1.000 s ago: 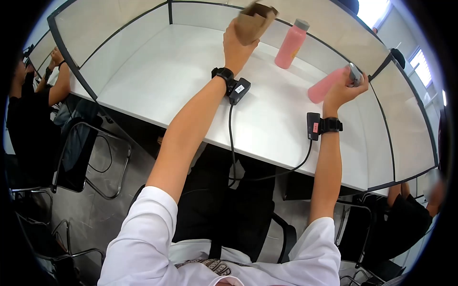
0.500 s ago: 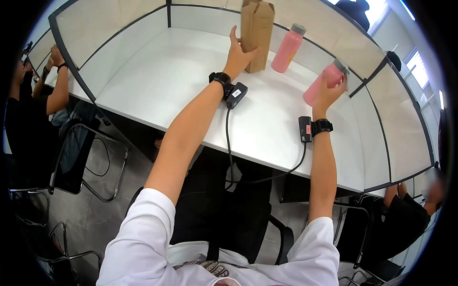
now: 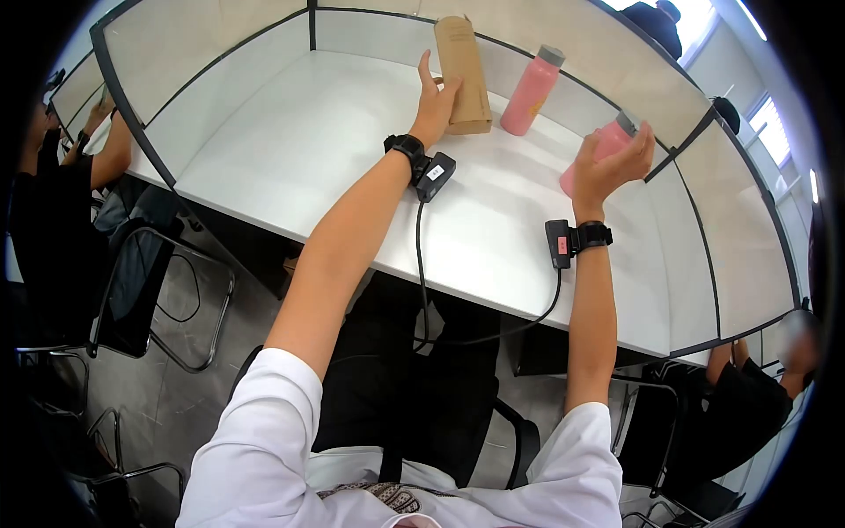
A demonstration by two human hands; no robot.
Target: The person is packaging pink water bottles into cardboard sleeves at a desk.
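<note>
My left hand is closed on a tall brown cardboard box. Its thumb lies across the front, while the fingers on the far side are partly hidden. The box leans to the left above the white desk. Just right of it a pink bottle with a grey cap stands upright. Farther right, a second pink bottle is partly covered by my right hand. That hand is open in front of the bottle, with fingers and thumb apart; whether it touches the bottle is hard to see.
A white desk has partition panels along its back and sides. A black cable links the devices strapped to my wrists and hangs over the front edge. Other people sit at left and right.
The cardboard box has turned and tilted left in my left hand, and its top has come lower. My right hand's fingers have loosened from around the right bottle, which stays in place.
</note>
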